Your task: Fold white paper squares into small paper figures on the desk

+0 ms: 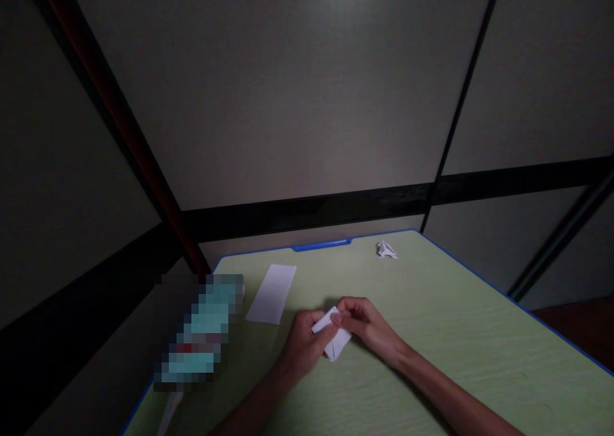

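A small folded piece of white paper (339, 344) is held between both hands, above the near middle of the table. My left hand (307, 341) is closed on its left side, the thumb lying across the front. At the upper right edge, my right hand (363, 321) pinches the paper with thumb and fingers. A crease line shows on its lower part. The fingers behind the paper are mostly hidden. Farther back on the right sits a small folded white paper figure (385, 250). Left of the hands, a flat white paper strip (272, 293) lies on the table.
The pale green table (460, 321) has a blue edge, with a blue piece (322, 245) at its far side. A blurred-out teal package (206, 321) lies at the left edge. Grey panels (307, 91) with dark bands stand right behind the table.
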`<state>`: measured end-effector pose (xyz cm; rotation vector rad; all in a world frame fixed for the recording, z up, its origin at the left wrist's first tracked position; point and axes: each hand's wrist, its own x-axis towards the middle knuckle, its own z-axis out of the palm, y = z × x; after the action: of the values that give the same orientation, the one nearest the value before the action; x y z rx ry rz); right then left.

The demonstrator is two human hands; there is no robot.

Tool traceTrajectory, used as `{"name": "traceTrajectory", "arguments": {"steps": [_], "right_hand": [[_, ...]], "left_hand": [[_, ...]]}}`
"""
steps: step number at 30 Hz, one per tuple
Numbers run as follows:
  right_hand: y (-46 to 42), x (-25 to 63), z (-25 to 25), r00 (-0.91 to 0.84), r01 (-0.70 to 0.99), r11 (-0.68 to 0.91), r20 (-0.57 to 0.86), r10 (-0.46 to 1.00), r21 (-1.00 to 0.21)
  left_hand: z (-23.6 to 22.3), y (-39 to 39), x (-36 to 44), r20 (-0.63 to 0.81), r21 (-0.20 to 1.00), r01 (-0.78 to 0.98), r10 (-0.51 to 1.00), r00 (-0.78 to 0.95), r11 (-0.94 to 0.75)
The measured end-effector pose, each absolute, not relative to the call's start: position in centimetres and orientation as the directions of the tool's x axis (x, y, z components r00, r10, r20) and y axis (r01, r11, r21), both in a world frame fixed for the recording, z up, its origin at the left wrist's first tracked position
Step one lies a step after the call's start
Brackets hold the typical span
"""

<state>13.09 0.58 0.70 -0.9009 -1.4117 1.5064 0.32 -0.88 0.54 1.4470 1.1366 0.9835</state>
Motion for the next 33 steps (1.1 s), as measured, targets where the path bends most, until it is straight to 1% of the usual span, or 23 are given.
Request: {"name": "traceTrajectory", "arguments": {"steps": [3,6,11,15,22,26,30,33], "right_hand": [[0.19,12.83,0.68,-0.331,0.001,0.103,0.096,0.939,-0.995],[0.04,12.90,0.60,-0.337,0.047,0.147,0.123,0.934,-0.988],[0.28,13.22,0.57,-0.354,0.075,0.184,0.146,0.924,-0.980],[0.41,13.33,0.58,-0.354,0.085,0.181,0.140,0.925,-0.980],[0.49,13.58,0.57,-0.388,0.088,0.170,0.124,0.913,-0.981],[0.48,13.59,0.63,-0.411,0.081,0.191,0.142,0.900,-0.978],[0.29,13.27,0.52,-0.376,0.120,0.247,0.186,0.908,-0.962],[0.17,13.05,0.26,-0.335,0.134,0.240,0.184,0.924,-0.962]], "left_hand": [[0.35,-0.92,0.46,-0.025,0.987,0.160,0.973,0.229,-0.013],[0.18,-0.83,0.51,-0.020,0.987,0.158,0.975,0.219,-0.015],[0.21,-0.78,0.42,0.020,0.988,0.142,0.976,0.217,-0.052],[0.37,-0.82,0.45,0.000,0.993,0.112,0.975,0.221,-0.025],[0.07,-0.54,0.46,-0.017,0.992,0.123,0.979,0.205,-0.008],[-0.09,-0.57,0.33,0.012,0.995,0.097,0.976,0.217,-0.034],[0.07,-0.71,0.22,0.052,0.990,0.114,0.962,0.269,-0.085],[0.17,-0.77,0.16,0.054,0.988,0.121,0.950,0.308,-0.096]]}}
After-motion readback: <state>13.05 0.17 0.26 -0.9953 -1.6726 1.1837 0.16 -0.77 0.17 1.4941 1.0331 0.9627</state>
